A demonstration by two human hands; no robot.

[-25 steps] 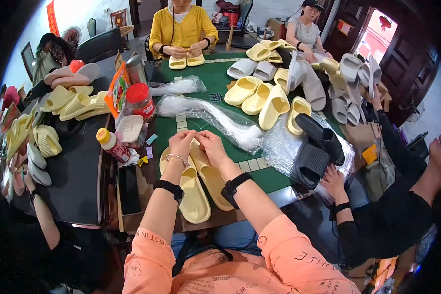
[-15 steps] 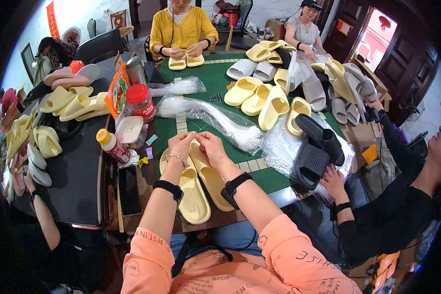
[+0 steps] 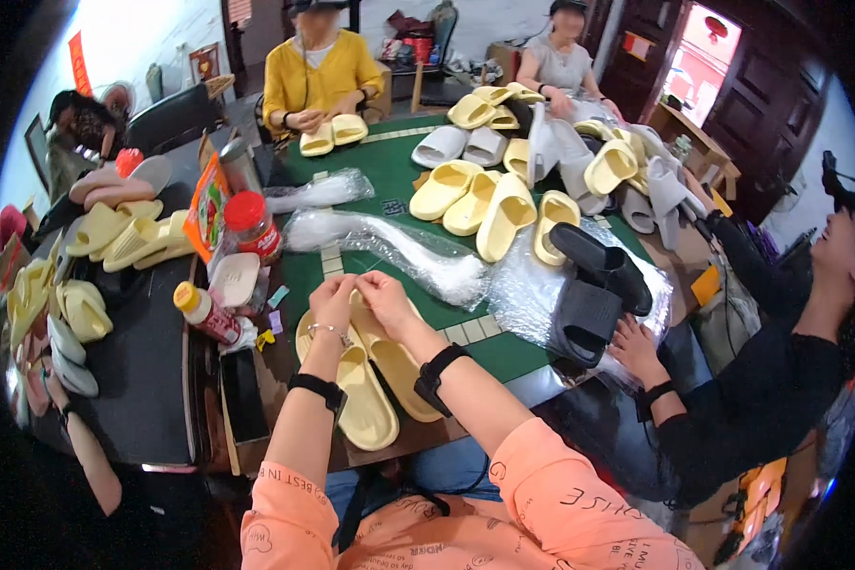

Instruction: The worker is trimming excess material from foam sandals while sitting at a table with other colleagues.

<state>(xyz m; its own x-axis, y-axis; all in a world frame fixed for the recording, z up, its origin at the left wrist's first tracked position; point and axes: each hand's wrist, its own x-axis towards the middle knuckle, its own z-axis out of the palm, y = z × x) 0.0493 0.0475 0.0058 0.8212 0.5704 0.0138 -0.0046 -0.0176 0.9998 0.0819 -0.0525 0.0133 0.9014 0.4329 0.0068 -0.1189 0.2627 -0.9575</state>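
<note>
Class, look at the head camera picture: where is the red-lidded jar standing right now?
The red-lidded jar stands left of the green table mat, beside an orange snack packet, up and left of the person's hands.

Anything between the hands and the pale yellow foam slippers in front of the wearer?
Nothing visible. The left hand and right hand meet right over the toe end of the pair of pale yellow foam slippers at the green table's near edge, apparently touching it.

Matt, smooth foam-like yellow slippers [image 3: 375, 389] lie on a green felt-like table [image 3: 389, 176] beside glossy, crinkled clear plastic bags [image 3: 399, 249].
</note>
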